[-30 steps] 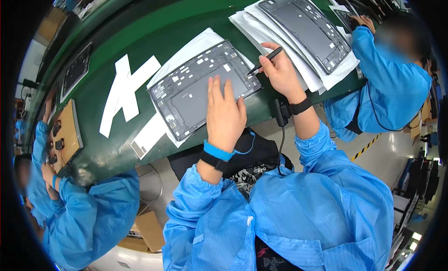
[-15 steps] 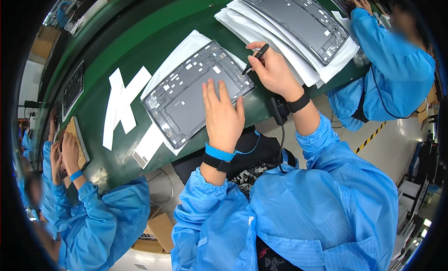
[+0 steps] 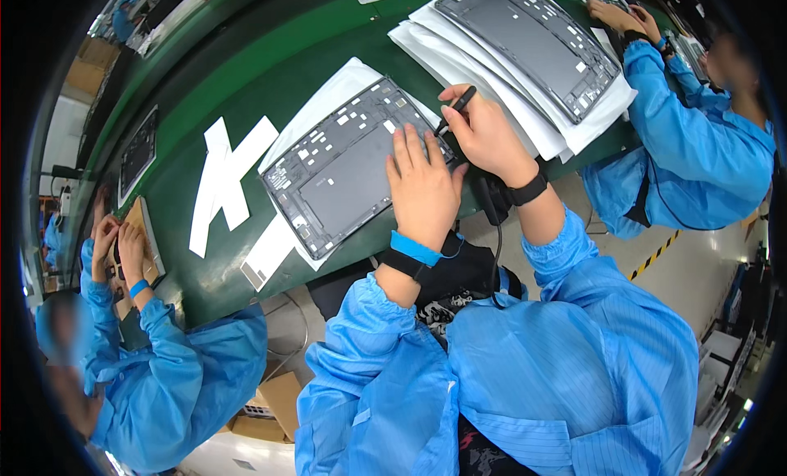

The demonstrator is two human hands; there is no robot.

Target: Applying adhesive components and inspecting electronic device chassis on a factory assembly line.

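A dark grey tablet housing (image 3: 332, 193) with many small white pads lies tilted on a white sheet (image 3: 343, 81) on the green bench. My left hand (image 3: 425, 193) rests on its right part, fingers stretched out and lying flat. At the housing's right end, my right hand (image 3: 492, 140) grips a slim black pen-shaped tool (image 3: 465, 99). The tool's tip points down at the corner beside my left fingertips; its exact contact is hard to make out.
White strips (image 3: 215, 189) lie crossed left of the housing, and another white strip (image 3: 269, 253) sits near the bench edge. A second housing (image 3: 533, 41) tops a stack of white sheets (image 3: 525, 119). Co-workers in blue sit on both sides, hands on their own pieces.
My left hand has slid right along the housing, toward its right end. The right hand and tool remain at that end, the tip now closer to my left fingers. The view has shifted slightly.
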